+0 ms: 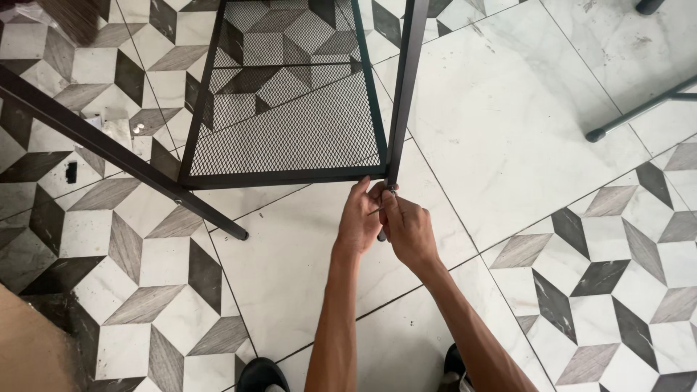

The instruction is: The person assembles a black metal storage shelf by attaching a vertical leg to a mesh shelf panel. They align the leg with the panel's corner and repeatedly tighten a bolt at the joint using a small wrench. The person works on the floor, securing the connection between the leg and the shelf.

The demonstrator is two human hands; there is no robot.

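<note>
A black metal frame with a mesh panel lies tilted over the tiled floor. One of its upright black bars meets the panel's lower right corner. My left hand holds that corner, fingers against the panel's bottom rail. My right hand pinches a small thin metal tool or screw right at the joint below the bar. The part between the fingers is too small to identify. Both forearms reach up from the bottom of the view.
Another black leg of the frame slants across the left, ending in a foot. Small silver bits and a dark piece lie on the tiles at left. A separate black leg stands at upper right. My shoes show at bottom.
</note>
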